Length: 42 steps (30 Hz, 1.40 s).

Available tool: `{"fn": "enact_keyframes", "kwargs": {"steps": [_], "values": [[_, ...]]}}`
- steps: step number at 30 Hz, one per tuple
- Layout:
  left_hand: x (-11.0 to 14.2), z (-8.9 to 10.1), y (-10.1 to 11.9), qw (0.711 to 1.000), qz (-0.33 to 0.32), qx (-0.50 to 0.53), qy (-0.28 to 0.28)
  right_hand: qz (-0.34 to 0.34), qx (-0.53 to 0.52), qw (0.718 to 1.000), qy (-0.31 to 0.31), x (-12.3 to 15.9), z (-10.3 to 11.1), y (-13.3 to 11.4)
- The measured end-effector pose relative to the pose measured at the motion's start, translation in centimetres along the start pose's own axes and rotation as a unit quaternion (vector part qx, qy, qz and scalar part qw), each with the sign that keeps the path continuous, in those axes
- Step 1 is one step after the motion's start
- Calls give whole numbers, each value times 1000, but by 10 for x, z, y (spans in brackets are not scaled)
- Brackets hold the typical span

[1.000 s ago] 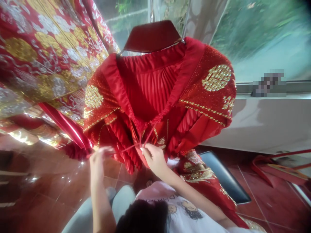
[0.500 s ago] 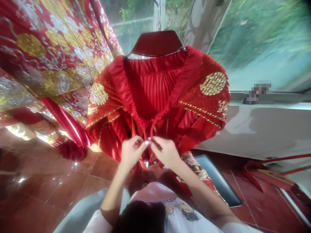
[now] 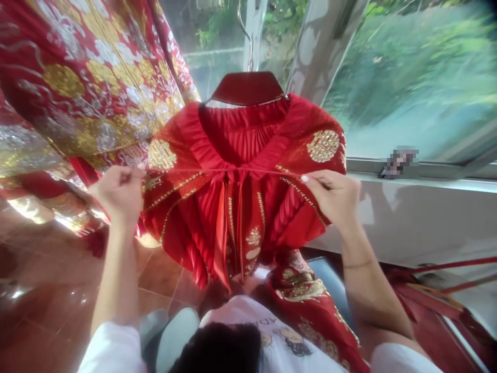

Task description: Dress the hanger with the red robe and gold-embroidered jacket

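Note:
A red garment [image 3: 186, 176] with gold round emblems and gold beaded trim hangs on a dark red hanger [image 3: 248, 87] in front of me. Its gathered neckline is cinched at the middle, where a thin red drawstring [image 3: 264, 170] runs out to both sides, taut and nearly level. My left hand [image 3: 121, 190] is closed on the string's left end, beside the left emblem. Out at the right edge of the garment, my right hand [image 3: 333, 196] pinches the other end. An orange-red ribbon [image 3: 220, 233] hangs down below the neckline.
Another red garment [image 3: 104, 67] with gold and silver embroidery hangs at the left. Behind the hanger are windows [image 3: 388, 93] with a sill, where a pixelated object [image 3: 399, 161] lies. Embroidered red cloth [image 3: 310, 305] drapes near my lap, beside a dark seat [image 3: 330, 277]. Red-handled items [image 3: 442, 305] lie lower right.
My hands have moved from close together below the neckline to wide apart, drawing the string out straight. The neck opening has narrowed and its edges have bunched together.

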State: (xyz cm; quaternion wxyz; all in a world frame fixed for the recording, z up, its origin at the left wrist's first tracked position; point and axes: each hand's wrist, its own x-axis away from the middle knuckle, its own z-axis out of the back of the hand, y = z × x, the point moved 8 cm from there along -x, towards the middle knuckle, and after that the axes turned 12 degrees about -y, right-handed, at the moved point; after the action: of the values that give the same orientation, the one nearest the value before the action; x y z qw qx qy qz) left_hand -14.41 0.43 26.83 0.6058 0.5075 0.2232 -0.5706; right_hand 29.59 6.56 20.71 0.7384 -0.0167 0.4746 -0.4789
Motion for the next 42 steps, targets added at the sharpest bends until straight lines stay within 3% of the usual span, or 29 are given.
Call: {"fn": "enact_keyframes", "kwargs": {"steps": [2, 4, 6, 7, 10, 12, 14, 17, 20, 23, 25, 26, 28, 31, 33, 34, 36, 38, 39, 40, 42], "values": [[3, -22, 9, 997, 25, -57, -46, 20, 65, 998, -10, -4, -17, -3], [19, -34, 32, 994, 19, -101, -19, 41, 135, 990, -14, -3, -31, -18], [43, -48, 62, 993, -38, -104, 35, 57, 174, 983, -6, -2, -42, -38], [54, -60, 77, 992, -85, -91, 35, 68, 178, 982, -4, -2, -48, -48], [78, -111, 107, 976, -205, -50, -59, 112, 160, 980, -31, -7, -74, -73], [81, -137, 108, 968, -214, -39, -122, 110, 162, 978, -67, -14, -93, -77], [75, -149, 104, 966, -199, -38, -158, 78, 168, 978, -99, -23, -105, -71], [62, -144, 107, 962, -193, -22, -190, 40, 101, 987, -116, -33, -106, -61], [54, -126, 125, 951, -200, 64, -228, 5, -91, 991, -96, -36, -94, -58], [51, -101, 151, 944, -216, 111, -222, -62, -315, 943, -92, -33, -92, -62], [46, -86, 163, 949, -219, 112, -198, -90, -397, 909, -95, -31, -90, -67], [42, -80, 163, 950, -212, 121, -195, -91, -401, 907, -91, -32, -86, -70], [28, -75, 154, 946, -182, 166, -211, -69, -339, 936, -68, -40, -65, -69], [-3, -66, 120, 942, -122, 239, -202, -46, -177, 983, -31, -59, -24, -54], [-22, -59, 98, 940, -91, 270, -189, -46, -99, 992, -58, -74, -7, -45], [-29, -58, 92, 933, -85, 282, -206, -42, -71, 993, -84, -80, -3, -43], [-32, -61, 93, 900, -102, 295, -305, -22, -26, 988, -151, -87, -2, -48], [-24, -65, 102, 862, -138, 253, -417, -4, -6, 975, -223, -88, -8, -58], [-20, -66, 106, 857, -155, 208, -446, 0, -9, 963, -268, -86, -15, -63], [-17, -65, 108, 865, -167, 154, -448, -1, -18, 949, -315, -83, -23, -67], [-19, -62, 110, 910, -171, 53, -375, -2, -53, 913, -405, -74, -38, -75]]}}
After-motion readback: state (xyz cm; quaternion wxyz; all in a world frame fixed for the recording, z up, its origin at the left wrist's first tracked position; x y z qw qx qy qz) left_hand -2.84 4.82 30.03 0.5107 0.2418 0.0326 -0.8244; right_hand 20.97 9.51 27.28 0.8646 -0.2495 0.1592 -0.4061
